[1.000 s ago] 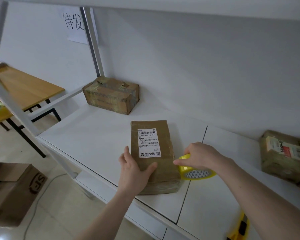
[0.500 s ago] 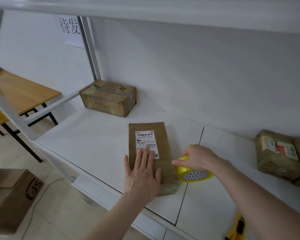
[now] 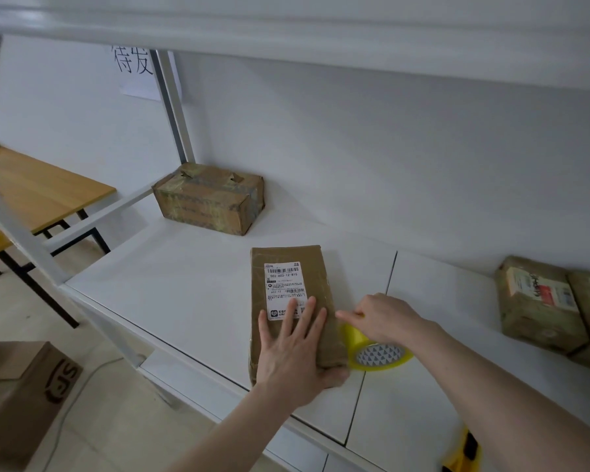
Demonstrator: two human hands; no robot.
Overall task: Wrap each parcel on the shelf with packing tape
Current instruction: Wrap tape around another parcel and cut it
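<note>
While the left hand (image 3: 295, 356) lies flat with straight, spread fingers on the near end of the flat brown parcel (image 3: 292, 301), its fingertips reach onto the white shipping label (image 3: 284, 289). This parcel lies near the front edge of the white shelf (image 3: 171, 287), just left of the seam between two shelf boards. Touching its right side is the yellow tape roll (image 3: 377, 352), gripped by the right hand (image 3: 384, 318), whose fingers curl over the roll's top while the forefinger points toward the parcel. A bulkier taped box (image 3: 212, 199) sits at the back left beside the shelf's upright post (image 3: 171, 103), well apart. Two more labelled parcels (image 3: 542, 304) lie side by side at the far right. Behind the post hangs a paper sign (image 3: 137, 73). Beyond the shelf stand a wooden table (image 3: 38, 185) and an open cardboard carton (image 3: 21, 396) on the floor.
</note>
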